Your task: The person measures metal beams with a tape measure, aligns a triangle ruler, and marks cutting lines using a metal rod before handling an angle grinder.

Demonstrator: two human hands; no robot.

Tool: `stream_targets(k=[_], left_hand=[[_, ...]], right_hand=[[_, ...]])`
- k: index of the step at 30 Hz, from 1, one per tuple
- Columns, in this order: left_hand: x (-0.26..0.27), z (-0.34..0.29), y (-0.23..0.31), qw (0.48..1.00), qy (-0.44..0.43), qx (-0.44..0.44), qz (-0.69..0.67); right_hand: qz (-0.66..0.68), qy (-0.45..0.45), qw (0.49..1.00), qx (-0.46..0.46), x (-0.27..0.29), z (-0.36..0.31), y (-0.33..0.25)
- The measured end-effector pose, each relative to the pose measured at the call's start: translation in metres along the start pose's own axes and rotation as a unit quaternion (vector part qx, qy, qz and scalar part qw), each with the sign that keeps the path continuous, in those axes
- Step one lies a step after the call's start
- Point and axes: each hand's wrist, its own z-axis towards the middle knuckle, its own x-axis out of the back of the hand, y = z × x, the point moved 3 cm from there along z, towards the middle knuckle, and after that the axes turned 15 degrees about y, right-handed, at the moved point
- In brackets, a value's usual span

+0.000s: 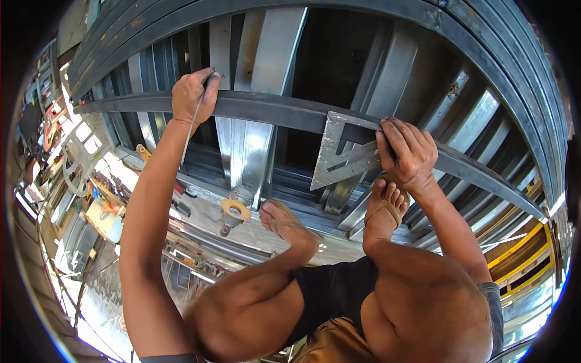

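A long dark metal bar (272,110) runs left to right in front of me, over several shiny metal channels. My left hand (195,95) is closed at the bar's left part, with a thin grey metal rod (192,124) in its grip, the rod slanting down past my wrist. Farther right, my right hand (409,151) is wrapped over the right end of a worn metal triangle square (330,160). The square's upper edge lies along the bar, and its pointed lower corner hangs below it. My right fingers hide part of the square.
Below the bar, near my left foot (285,225), is a tool with a round yellow disc (235,210). My right foot (385,209) is under my right hand. Stacked metal tubes (478,36) curve across the top. A yellow frame (523,257) stands at right; clutter lies at left.
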Motion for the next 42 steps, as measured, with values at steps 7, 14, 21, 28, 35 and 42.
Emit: stream_targets(k=[7, 14, 21, 28, 35, 42], left_hand=[[0.000, -0.002, -0.002, 0.999, 0.043, 0.013, -0.021], [0.001, 0.000, 0.005, 0.997, 0.063, -0.014, -0.037], [0.001, -0.005, 0.003, 0.993, 0.106, -0.005, -0.058], [0.002, -0.006, 0.002, 0.992, 0.114, -0.005, -0.058], [0.001, -0.005, 0.000, 0.992, 0.109, -0.014, -0.069], [0.001, -0.007, -0.002, 0.991, 0.108, 0.004, -0.075]], right_hand=[[0.003, -0.010, 1.000, -0.007, -0.001, 0.003, 0.001], [-0.007, -0.031, 0.999, -0.007, 0.000, 0.007, -0.002], [-0.001, -0.024, 1.000, -0.009, -0.009, 0.008, -0.008], [0.005, 0.004, 1.000, -0.022, -0.008, 0.003, -0.007], [-0.003, 0.001, 1.000, -0.016, -0.010, 0.004, -0.008], [0.002, -0.003, 1.000, -0.011, -0.011, 0.002, -0.005]])
